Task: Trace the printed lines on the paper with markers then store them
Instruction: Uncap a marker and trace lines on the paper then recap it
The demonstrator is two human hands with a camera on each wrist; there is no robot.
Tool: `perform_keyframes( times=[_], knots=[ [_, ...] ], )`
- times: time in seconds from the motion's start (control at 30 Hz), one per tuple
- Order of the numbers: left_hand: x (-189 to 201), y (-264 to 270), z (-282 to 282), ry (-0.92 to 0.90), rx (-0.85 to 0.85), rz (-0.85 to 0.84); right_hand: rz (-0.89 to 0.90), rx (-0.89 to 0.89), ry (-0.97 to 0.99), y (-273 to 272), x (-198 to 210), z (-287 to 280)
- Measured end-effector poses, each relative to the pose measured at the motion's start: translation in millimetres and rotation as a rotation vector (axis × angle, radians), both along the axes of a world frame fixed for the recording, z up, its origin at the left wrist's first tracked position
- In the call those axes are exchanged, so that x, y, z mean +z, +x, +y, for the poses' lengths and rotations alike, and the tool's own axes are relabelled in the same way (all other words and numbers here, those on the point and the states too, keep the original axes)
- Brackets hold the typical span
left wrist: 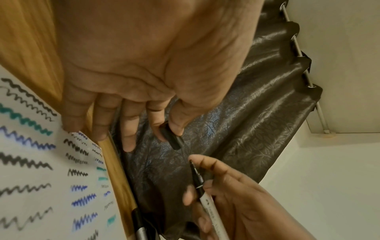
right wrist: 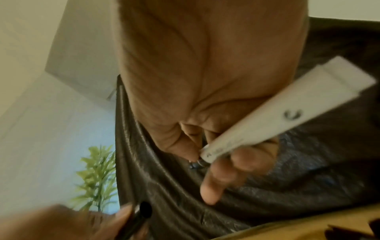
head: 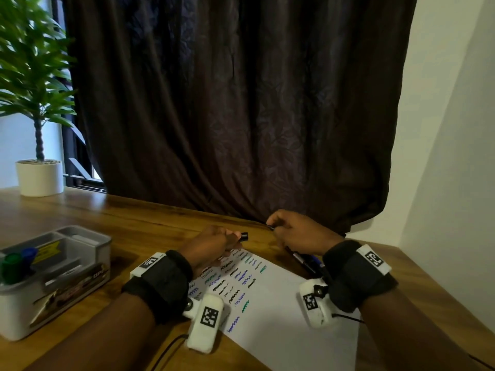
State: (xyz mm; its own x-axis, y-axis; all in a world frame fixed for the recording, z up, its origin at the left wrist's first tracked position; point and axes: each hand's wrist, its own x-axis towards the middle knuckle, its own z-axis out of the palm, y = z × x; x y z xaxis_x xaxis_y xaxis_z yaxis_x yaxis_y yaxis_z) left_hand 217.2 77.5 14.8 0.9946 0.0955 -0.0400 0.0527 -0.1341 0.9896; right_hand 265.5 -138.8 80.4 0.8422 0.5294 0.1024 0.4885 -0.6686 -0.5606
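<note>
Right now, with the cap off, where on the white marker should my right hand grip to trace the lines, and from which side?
Grip the white marker on the barrel just behind its black tip section, where the right hand already pinches it. Come from above with the tip angled down at the paper. The long slim barrel probably steers best held low. The left hand holds the black cap.

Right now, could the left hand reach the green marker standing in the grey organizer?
Probably not at once: the left hand pinches a black cap. The green marker stands unobstructed in the organizer to its left.
</note>
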Motion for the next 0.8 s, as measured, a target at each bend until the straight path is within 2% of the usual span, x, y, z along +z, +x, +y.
perform_keyframes(
  times=[0.17, 0.27, 0.33, 0.4, 0.63, 0.7, 0.8],
  knots=[
    [2, -4, -5, 0.125, -0.022, 0.038, 0.372, 0.059, 0.489, -4, -3, -12],
    [4, -6, -8, 0.165, -0.023, 0.045, 0.693, 0.035, 0.868, -8, -7, -16],
    [5, -6, -8, 0.175, -0.017, 0.054, 0.833, 0.064, 1.017, -8, -13, -19],
    [4, -5, -8, 0.188, -0.014, 0.068, 0.847, 0.081, 1.022, -8, -21, -19],
    [1, -2, -6, 0.186, -0.025, 0.084, 0.651, 0.133, 0.85, -14, -38, -11],
    [1, -1, -6, 0.182, -0.025, 0.083, 0.577, 0.108, 0.834, -15, -38, -9],
    [1, 0, -6, 0.183, -0.017, 0.086, 0.568, 0.043, 0.851, -12, -37, -7]
  ],
)
